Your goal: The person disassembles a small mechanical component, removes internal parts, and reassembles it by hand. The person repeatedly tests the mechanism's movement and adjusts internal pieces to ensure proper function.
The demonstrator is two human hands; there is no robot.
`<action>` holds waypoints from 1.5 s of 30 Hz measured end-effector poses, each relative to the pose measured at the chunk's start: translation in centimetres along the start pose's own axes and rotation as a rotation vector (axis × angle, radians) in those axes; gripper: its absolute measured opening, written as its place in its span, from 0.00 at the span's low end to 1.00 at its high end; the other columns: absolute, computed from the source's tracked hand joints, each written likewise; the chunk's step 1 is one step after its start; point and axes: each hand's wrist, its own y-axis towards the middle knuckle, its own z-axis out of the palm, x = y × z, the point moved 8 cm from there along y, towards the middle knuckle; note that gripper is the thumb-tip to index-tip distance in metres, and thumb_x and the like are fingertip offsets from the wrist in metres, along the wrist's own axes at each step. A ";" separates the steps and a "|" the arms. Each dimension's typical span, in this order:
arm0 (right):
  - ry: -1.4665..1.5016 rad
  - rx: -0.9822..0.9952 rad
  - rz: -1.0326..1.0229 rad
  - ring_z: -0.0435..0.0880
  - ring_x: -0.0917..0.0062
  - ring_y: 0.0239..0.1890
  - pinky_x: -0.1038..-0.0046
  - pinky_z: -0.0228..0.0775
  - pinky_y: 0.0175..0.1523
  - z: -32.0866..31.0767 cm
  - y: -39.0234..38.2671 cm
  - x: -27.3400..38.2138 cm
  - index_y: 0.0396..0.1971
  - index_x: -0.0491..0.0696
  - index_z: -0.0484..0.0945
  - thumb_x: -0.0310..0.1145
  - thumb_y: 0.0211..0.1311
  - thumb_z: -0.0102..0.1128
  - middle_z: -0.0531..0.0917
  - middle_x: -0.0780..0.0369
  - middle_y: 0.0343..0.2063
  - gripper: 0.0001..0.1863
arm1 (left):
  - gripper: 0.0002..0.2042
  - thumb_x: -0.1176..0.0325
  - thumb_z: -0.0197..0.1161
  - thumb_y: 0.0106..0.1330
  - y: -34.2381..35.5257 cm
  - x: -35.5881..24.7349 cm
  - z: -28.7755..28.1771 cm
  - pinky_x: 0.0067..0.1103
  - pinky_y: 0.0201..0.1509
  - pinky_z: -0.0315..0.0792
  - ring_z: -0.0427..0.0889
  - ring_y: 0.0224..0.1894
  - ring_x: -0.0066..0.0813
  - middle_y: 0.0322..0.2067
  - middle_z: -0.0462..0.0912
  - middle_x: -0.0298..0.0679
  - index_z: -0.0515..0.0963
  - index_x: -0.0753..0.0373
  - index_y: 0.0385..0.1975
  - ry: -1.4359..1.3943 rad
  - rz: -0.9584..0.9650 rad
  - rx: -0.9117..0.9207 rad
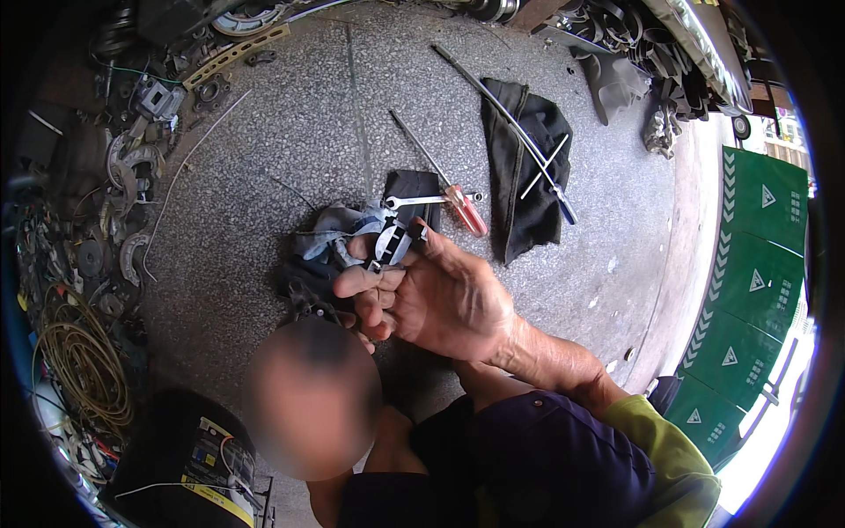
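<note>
My right hand comes in from the lower right, palm turned up. Its thumb and fingers are closed on a small curved metal part, silvery with black edges. Of my left hand only a bit of finger shows below the right fingers; a blurred patch covers the rest. Behind the part lies a crumpled grey-blue rag, with dark material beside it. Just beyond my right thumb, a combination wrench and a red-handled screwdriver lie across a black cloth piece.
Further right, a long blue-handled tool crosses a thin rod on a black cloth. Metal parts and a coiled yellowish hose crowd the left. A black bucket stands near left; green barrier panels line the right.
</note>
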 end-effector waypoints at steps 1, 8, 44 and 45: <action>-0.017 -0.018 -0.003 0.77 0.68 0.42 0.63 0.65 0.50 -0.1 0.0 0.0 0.59 0.46 0.65 0.57 0.69 0.40 0.77 0.49 0.54 0.32 | 0.26 0.53 0.45 0.70 0.0 0.0 -0.1 0.22 0.30 0.71 0.77 0.44 0.42 0.47 0.76 0.52 0.67 0.70 0.57 0.021 0.002 -0.004; -0.017 -0.023 0.029 0.77 0.70 0.34 0.61 0.66 0.48 0.0 -0.2 -0.2 0.60 0.47 0.63 0.56 0.69 0.39 0.74 0.44 0.56 0.31 | 0.24 0.53 0.43 0.70 -0.4 -0.2 -0.8 0.20 0.28 0.70 0.78 0.40 0.37 0.43 0.78 0.48 0.69 0.69 0.53 0.543 0.039 -0.170; -1.250 0.317 -0.640 0.74 0.55 0.59 0.62 0.72 0.57 5.6 -3.0 0.7 0.62 0.40 0.58 0.48 0.66 0.57 0.67 0.41 0.60 0.34 | 0.36 0.48 0.66 0.61 -2.3 -3.2 1.9 0.18 0.26 0.73 0.83 0.36 0.33 0.48 0.75 0.44 0.63 0.67 0.60 0.529 0.272 -0.050; -1.117 0.262 -0.621 0.73 0.56 0.60 0.62 0.71 0.58 5.3 -3.0 0.2 0.62 0.40 0.58 0.48 0.65 0.57 0.67 0.41 0.60 0.35 | 0.36 0.50 0.66 0.61 -2.4 -3.3 2.1 0.18 0.27 0.73 0.83 0.35 0.33 0.48 0.75 0.45 0.62 0.67 0.61 0.534 0.280 -0.040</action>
